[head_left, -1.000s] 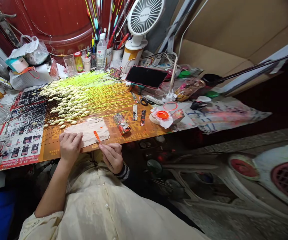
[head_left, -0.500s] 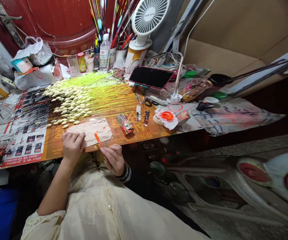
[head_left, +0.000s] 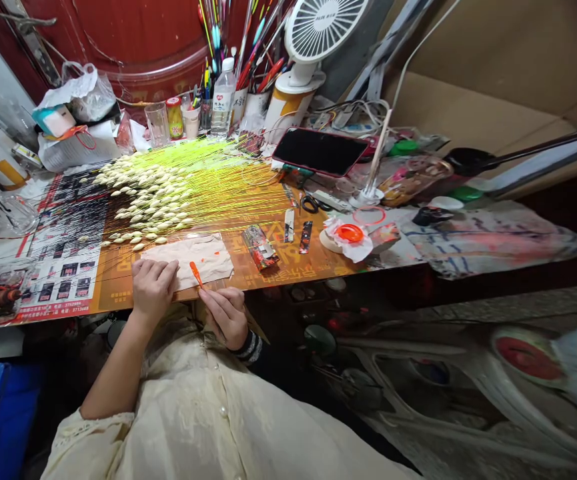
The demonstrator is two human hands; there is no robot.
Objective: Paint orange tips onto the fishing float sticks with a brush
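My right hand (head_left: 227,315) is closed, with fingertips pinching the lower end of a slim orange piece (head_left: 195,273). The piece tilts up and left over a pale cloth (head_left: 208,252) that has small orange spots. On the left edge of this cloth rests my left hand (head_left: 155,288), its fingers curled inward. Whatever those fingers hold, if anything, is hidden under them. Behind the cloth lie many fishing floats (head_left: 161,200) with cream bodies, dark thin stems and yellow tips. An orange-smeared box (head_left: 261,247) lies right of the cloth.
Farther right stands an orange paint dish (head_left: 349,233) on white paper. Scissors (head_left: 310,203) and a phone (head_left: 320,151) lie behind it. A water bottle (head_left: 223,97) and a white fan (head_left: 324,30) line the back. The table's front edge runs just before my body.
The whole view has shifted slightly, so the table and its things appear farther right. Both hands keep nearly the same pose, and the orange piece is still in my right fingers.
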